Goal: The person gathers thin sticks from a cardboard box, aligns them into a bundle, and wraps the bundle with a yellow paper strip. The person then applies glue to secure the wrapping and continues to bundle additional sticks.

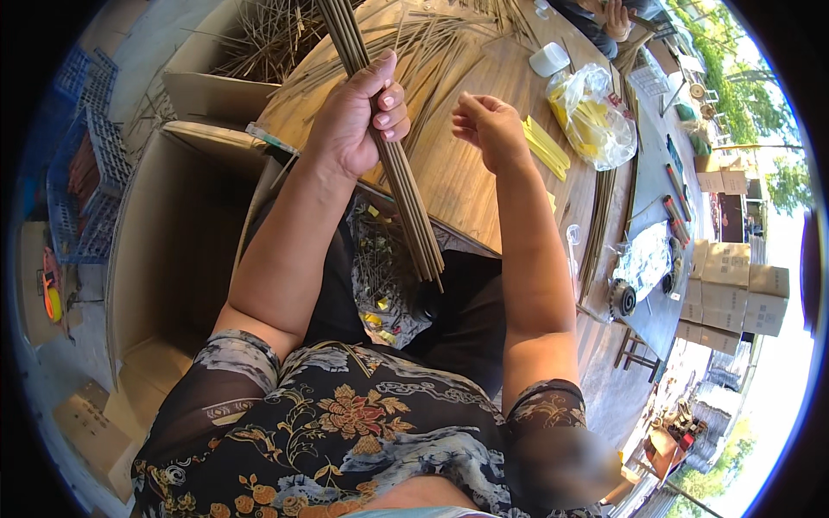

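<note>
We grip a bundle of thin brown sticks (393,147) in the left hand (354,116), fingers wrapped fully around it. The bundle is straight, uniform in colour, and runs from the far edge down to its near end above the lap. The right hand (488,129) hovers just right of the bundle, fingers loosely curled, holding nothing. Loose sticks (449,52) cover the wooden table (466,186) beyond.

1. A big wooden table (484,186) fills the middle.
2. Open cardboard boxes (164,250) stand at the left.
3. Blue crates (86,164) sit on the grey floor (52,363).
4. Bright sun and green trees (743,95) show at the right.
</note>
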Motion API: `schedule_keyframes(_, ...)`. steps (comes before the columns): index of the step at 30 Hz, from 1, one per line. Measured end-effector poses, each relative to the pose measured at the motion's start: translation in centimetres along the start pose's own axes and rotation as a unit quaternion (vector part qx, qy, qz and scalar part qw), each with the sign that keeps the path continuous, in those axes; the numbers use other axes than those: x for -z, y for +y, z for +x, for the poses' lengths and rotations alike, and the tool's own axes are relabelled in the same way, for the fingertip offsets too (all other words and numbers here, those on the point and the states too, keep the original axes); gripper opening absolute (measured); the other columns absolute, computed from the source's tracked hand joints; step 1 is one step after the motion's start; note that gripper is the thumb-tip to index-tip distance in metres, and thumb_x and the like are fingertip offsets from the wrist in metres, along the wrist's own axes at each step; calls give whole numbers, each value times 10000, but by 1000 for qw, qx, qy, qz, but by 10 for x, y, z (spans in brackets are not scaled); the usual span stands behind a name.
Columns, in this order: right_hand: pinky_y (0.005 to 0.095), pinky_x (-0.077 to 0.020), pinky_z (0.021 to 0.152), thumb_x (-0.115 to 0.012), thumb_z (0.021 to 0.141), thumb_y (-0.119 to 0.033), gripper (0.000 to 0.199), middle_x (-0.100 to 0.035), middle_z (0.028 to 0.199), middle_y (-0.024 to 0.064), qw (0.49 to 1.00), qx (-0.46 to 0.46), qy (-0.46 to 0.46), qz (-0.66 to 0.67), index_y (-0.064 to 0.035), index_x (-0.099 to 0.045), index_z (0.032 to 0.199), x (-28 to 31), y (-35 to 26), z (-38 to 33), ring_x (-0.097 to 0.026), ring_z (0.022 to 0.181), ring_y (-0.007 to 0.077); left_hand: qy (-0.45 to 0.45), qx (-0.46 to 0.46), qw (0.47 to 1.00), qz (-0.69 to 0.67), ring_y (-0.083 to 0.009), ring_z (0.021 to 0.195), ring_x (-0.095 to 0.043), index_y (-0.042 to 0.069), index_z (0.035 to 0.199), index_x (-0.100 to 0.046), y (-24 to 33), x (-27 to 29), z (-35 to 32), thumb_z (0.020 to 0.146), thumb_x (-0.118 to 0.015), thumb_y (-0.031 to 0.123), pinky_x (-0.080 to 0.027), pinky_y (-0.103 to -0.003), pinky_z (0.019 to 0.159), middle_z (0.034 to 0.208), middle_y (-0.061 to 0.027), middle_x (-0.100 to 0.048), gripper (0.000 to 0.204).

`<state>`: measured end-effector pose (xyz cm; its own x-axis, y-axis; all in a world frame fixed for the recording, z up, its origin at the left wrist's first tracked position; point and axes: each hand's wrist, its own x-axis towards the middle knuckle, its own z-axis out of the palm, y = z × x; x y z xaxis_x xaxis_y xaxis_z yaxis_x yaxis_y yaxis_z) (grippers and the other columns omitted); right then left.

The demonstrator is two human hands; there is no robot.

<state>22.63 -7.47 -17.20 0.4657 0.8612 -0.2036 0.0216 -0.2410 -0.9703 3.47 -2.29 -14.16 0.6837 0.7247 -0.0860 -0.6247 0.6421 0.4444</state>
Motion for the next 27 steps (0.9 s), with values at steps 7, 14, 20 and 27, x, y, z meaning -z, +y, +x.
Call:
schedule_keyframes(7,393,-454,740,-611,730,-215,246,-592,901,201,864,111,66,-487,-4,-572,851,19,30,-4,-566,862,340,14,-2,1000,15,-35,370,-358,131,646,-435,-2,-3,0,865,-559,292,-291,-180,349,520,35,-423,299)
schedule_keyframes(14,370,-485,613,-601,739,-204,269,-602,693,204,777,142,-37,-612,55,-558,801,13,-5,19,-603,673,310,-11,5,1000,18,-39,371,-348,128,662,-428,-2,-2,0,878,-534,303,-290,-187,350,524,37,-413,298)
schedule_keyframes(20,307,-485,821,-471,902,-145,220,-614,895,110,947,167,-198,191,38,-549,997,-13,-97,11,-598,833,193,-62,-4,998,14,-41,374,-337,130,692,-418,1,-3,-5,895,-505,294,-280,-186,352,535,38,-406,275)
schedule_keyframes(27,283,-435,816,-656,773,-395,615,-572,1034,142,961,133,-172,-172,50,-467,1154,-25,-21,-112,-560,937,207,-6,-76,996,52,-44,386,-350,125,667,-433,0,-9,-5,886,-523,281,-290,-196,365,532,38,-415,283)
